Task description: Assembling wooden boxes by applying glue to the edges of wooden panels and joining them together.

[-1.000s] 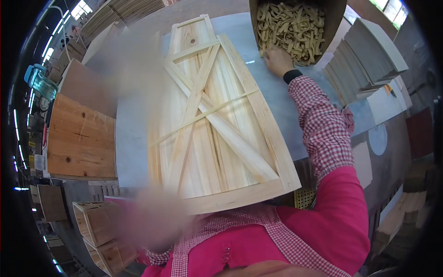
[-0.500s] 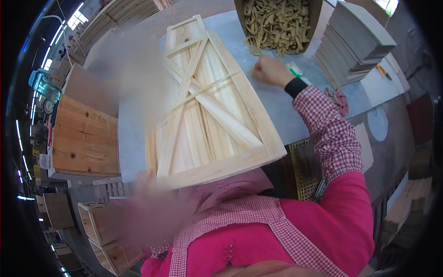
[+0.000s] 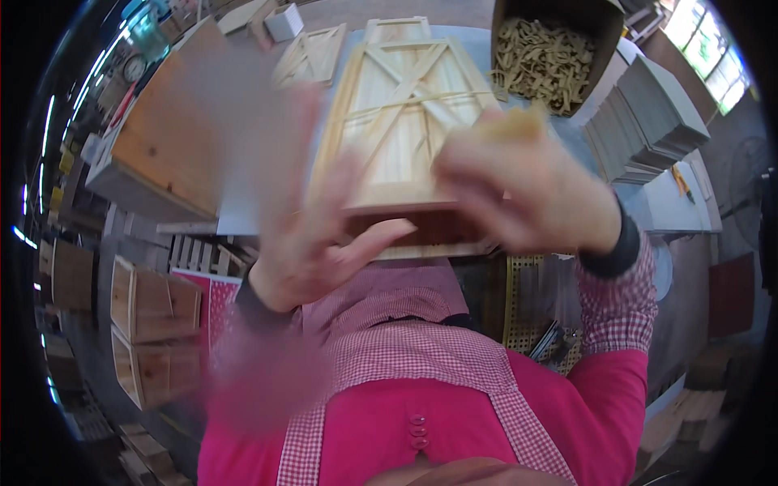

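In front of me on the table stands a pale wooden box point(image 3: 385, 193) with crossed slats on its upper face. A thin tan rubber band point(image 3: 365, 114) runs across that face. My left hand point(image 3: 312, 243) is held over the box's near left corner, fingers spread and holding nothing. Over the near right corner, my right hand point(image 3: 527, 182) is closed and smeared by motion. Something yellowish tan point(image 3: 519, 123) sticks up from its fingers, apparently a rubber band. Beyond, a cardboard box point(image 3: 604, 49) holds many loose tan rubber bands point(image 3: 543, 65).
A smaller cross-braced wooden panel point(image 3: 312, 55) lies at the far left of the table. A stack of grey boards point(image 3: 648, 121) stands at right. Left are a large wooden box point(image 3: 174, 138) and two crates point(image 3: 162, 304) lower down. A pale smudge blurs the left side.
My right hand has come back from beside the cardboard box to over the wooden box's near edge. My left hand has risen over the near left corner. The view has shifted and the box looks straighter.
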Motion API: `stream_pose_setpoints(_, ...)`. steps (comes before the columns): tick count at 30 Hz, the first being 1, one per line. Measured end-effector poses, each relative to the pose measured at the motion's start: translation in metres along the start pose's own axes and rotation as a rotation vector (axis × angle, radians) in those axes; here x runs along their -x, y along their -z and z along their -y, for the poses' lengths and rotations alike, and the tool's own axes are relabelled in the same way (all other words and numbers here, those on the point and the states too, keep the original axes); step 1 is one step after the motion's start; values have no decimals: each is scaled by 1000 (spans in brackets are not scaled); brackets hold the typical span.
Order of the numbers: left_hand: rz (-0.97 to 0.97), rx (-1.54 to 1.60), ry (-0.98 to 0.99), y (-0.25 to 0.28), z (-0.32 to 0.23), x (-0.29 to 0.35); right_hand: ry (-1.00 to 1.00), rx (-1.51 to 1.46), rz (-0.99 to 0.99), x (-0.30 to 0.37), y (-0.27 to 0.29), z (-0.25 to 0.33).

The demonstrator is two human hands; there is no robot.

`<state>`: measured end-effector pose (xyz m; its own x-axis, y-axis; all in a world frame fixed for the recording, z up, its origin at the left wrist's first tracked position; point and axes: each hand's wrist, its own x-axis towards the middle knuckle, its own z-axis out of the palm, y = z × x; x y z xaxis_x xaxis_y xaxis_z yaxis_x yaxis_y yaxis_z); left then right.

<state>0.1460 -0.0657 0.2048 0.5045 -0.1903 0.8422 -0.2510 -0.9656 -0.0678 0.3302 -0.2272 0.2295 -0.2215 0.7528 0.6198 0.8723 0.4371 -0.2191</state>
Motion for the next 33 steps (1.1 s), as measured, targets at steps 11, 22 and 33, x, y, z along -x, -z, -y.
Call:
stream_pose_setpoints(11,76,1164,643,19,-46,58,-62,-279,146,45,-50,65)
stream_pose_setpoints(22,529,400,332,72,-21,57,-158,71,-21,75,1,52)
stream_pose_setpoints(33,632,-136,145,17,21,196,-286,510,53,187,-64,-11)
